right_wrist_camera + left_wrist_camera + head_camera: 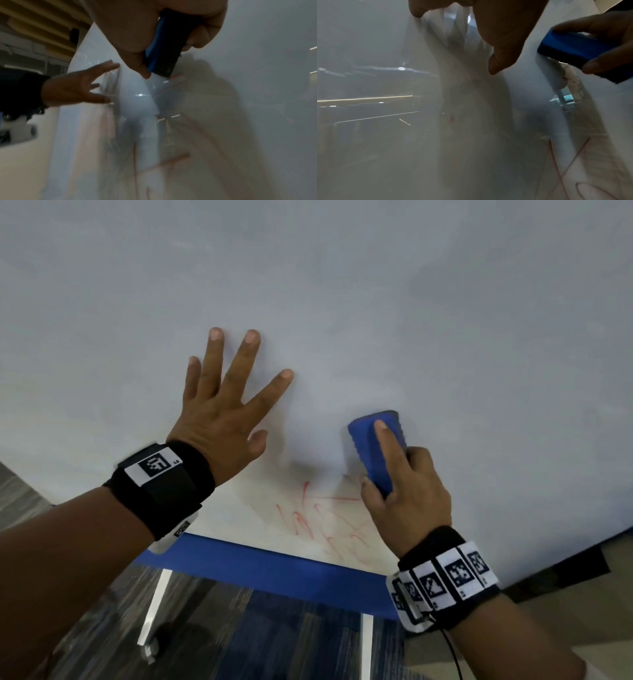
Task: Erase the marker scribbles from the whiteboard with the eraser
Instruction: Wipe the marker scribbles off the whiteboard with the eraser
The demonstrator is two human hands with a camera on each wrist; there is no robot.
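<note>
- Both hands are on the whiteboard (342, 285): my left hand (222, 419) lies flat with fingers spread wide and straight, holding nothing, while my right hand (407, 494) grips the blue eraser (368, 450), thumb on one long side, curled fingers on the other, forefinger stretched along its back.
- Eraser position: pad against the board, just above the red scribbles (329, 522) and off to the right of my braced left hand (the two are apart, not touching).
- Eraser heading: its long axis runs up the board, leaning a little to the left at the top; the far end points up and away from the scribbles, the near end sits in my palm just above their upper strokes.
- Progress, as I judge it: partly done. Around and above the scribbles the board shows a faint pinkish haze that looks like wiped ink, and the area around the eraser reads clean.
- Left to do: crisp red lines are there below the eraser, reaching down towards the blue band (274, 570) along the board's bottom edge (part of them lies hidden under my right wrist).
- Smeared red streaks in the right wrist view suggest the haze wants another pass too.
</note>
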